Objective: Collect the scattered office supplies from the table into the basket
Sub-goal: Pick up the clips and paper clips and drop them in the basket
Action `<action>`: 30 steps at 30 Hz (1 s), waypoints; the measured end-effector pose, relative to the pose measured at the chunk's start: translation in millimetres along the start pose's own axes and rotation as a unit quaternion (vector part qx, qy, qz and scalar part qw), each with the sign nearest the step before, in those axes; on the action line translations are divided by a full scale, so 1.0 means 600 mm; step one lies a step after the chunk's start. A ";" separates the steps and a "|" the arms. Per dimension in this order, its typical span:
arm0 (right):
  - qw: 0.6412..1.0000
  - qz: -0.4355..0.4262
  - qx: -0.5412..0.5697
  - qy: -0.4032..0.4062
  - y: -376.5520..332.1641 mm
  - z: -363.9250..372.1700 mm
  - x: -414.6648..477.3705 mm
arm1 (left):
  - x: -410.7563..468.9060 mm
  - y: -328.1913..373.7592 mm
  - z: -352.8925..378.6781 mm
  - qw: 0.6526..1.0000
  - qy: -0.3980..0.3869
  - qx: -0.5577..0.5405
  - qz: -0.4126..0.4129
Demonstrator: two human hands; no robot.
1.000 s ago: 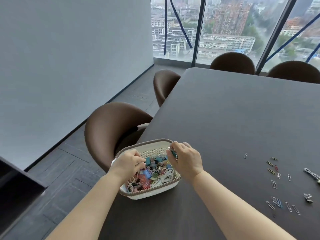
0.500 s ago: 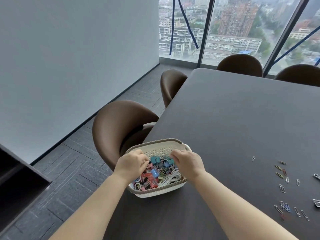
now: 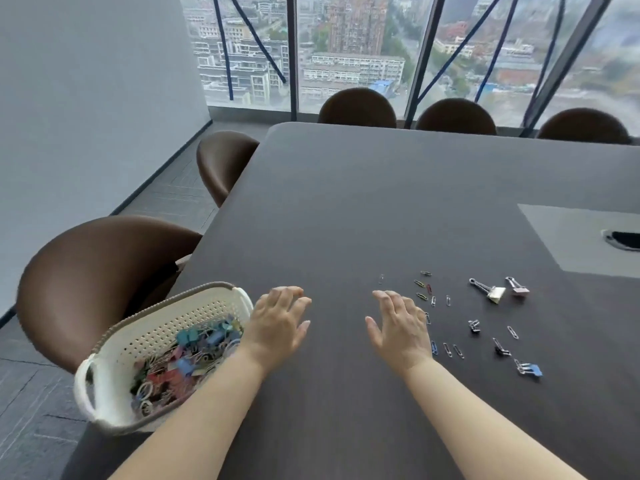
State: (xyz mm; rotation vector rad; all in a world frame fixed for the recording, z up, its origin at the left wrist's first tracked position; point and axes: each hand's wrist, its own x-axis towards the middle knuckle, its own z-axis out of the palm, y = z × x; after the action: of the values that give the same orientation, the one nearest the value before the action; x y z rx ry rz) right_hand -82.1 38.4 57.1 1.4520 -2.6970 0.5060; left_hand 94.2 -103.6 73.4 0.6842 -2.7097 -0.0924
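Left hand [image 3: 277,323] just right of the basket [image 3: 162,320], fingers spread, holding nothing. Right hand [image 3: 398,327] farther right of basket, also spread, empty. Paper clips [image 3: 433,301] lie farthest right.

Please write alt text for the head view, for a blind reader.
The left hand and right hand are open and empty over a dark table. A white basket of clips stands at its left edge; paper clips and binder clips lie scattered to the right.
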 end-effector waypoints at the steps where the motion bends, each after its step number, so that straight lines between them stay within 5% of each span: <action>1: 1.000 0.028 -0.008 -0.005 0.040 -0.004 -0.012 | 0.017 0.031 0.023 0.999 -0.017 -0.004 0.026; 8: 0.975 0.205 -0.048 -0.076 0.272 -0.011 -0.106 | 0.069 0.224 0.172 0.955 -0.292 0.014 0.046; 11: 0.957 0.248 -0.074 -0.133 0.342 -0.003 -0.137 | 0.073 0.271 0.226 0.938 -0.344 0.022 0.030; 19: 0.937 0.279 -0.055 -0.202 0.422 0.030 -0.145 | 0.113 0.314 0.307 0.939 -0.343 0.028 -0.002; 30: 0.957 0.181 -0.072 -0.215 0.461 0.070 0.004 | 0.266 0.265 0.356 0.949 -0.295 0.049 -0.097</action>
State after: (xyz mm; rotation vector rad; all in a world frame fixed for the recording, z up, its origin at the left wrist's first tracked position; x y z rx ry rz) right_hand -304.7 164.9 -56.0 1.1418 -3.2790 -0.0135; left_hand -182.4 -42.9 -54.4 1.1027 -3.2161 -0.2465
